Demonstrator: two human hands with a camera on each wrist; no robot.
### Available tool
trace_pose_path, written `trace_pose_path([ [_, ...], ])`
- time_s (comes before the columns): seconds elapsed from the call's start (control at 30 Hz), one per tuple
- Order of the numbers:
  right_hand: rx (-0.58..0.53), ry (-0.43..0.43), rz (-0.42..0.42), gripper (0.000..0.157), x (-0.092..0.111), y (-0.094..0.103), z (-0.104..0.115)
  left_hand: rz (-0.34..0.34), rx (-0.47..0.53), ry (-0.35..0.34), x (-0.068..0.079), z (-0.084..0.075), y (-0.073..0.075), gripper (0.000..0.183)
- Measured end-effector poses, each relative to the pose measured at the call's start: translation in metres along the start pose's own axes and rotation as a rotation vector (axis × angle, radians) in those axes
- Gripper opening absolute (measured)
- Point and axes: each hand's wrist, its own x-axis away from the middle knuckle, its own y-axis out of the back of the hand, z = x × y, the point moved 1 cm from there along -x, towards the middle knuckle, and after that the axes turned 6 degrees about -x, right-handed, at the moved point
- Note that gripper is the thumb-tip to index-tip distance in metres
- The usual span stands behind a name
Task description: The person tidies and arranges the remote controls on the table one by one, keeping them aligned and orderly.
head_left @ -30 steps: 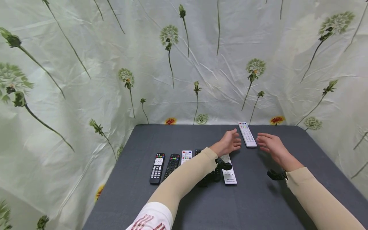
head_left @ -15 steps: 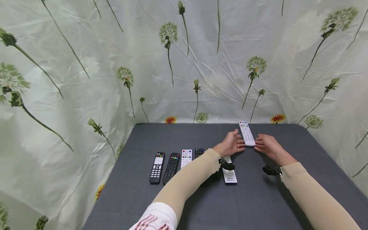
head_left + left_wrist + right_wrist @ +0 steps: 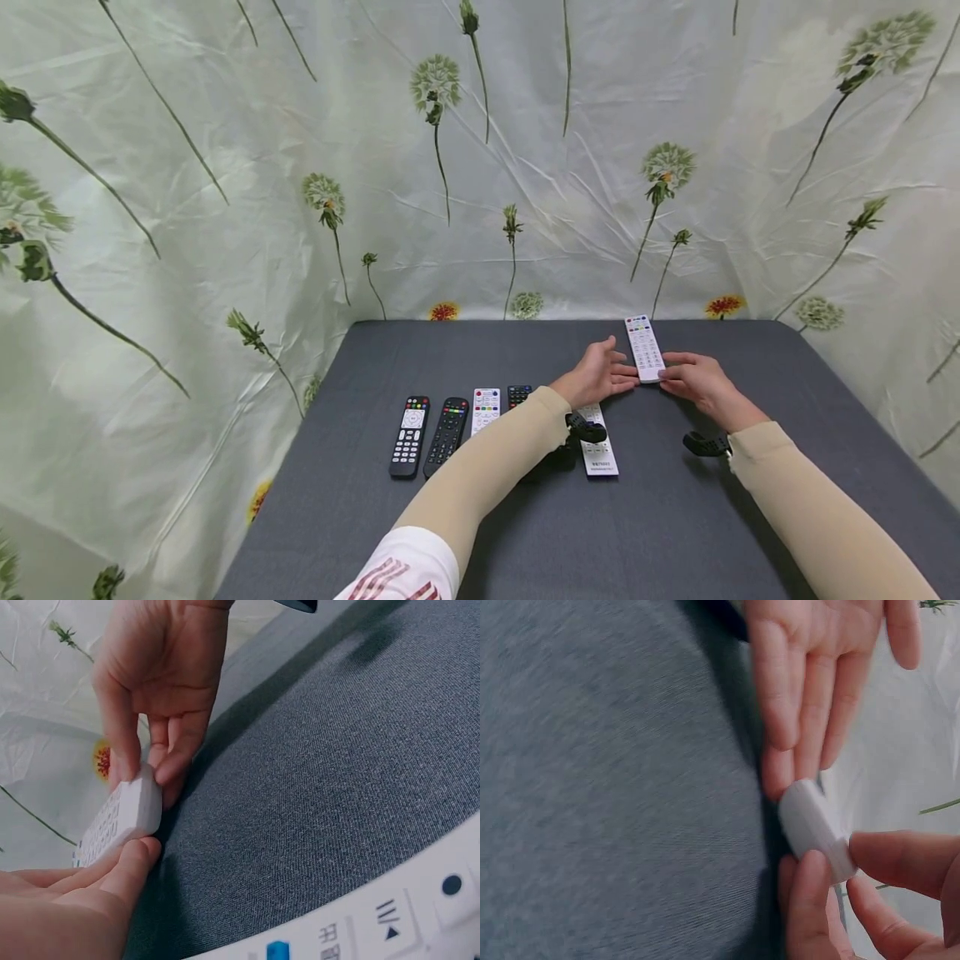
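Observation:
A white remote control [image 3: 643, 343] lies at the back right of the table, its near end between the two hands. My right hand [image 3: 701, 385] pinches that end at its right side, thumb on top and fingers along the edge; the right wrist view shows this grip on the remote [image 3: 808, 817]. From the other side my left hand [image 3: 600, 373] reaches in with straight fingers, whose tips touch the remote's left edge. In the left wrist view the remote's end [image 3: 142, 802] looks slightly raised, though its far end is hard to judge.
A row of remotes lies left and nearer: a black one [image 3: 408, 437], another black one [image 3: 447, 433], a white one [image 3: 486, 408], a partly hidden black one [image 3: 519, 395] and a white one [image 3: 598, 454] under the left wrist. A flowered curtain [image 3: 480, 167] hangs behind the grey table [image 3: 570, 542].
Both hands have closed in on the white remote from either side. My right hand has moved left and now pinches its near end; the left hand's fingertips have reached its edge.

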Motion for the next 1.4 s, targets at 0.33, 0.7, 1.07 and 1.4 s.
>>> trace_pose_path([
  [0.33, -0.100, -0.034, 0.022, 0.063, 0.001, -0.001, -0.004, -0.064, -0.048, -0.081, 0.002, 0.001, -0.003, 0.056],
  [0.7, -0.084, 0.034, 0.057, 0.065, 0.020, -0.008, 0.003, -0.094, -0.204, -0.168, 0.003, 0.003, -0.003, 0.015],
  [1.07, -0.036, 0.111, 0.060, 0.064, 0.040, -0.019, 0.008, -0.173, -0.261, -0.230, 0.007, 0.000, -0.001, 0.025],
  [1.4, 0.100, 0.199, 0.113, 0.065, 0.058, -0.026, 0.004, -0.248, -0.219, -0.287, 0.017, -0.012, 0.007, 0.027],
])
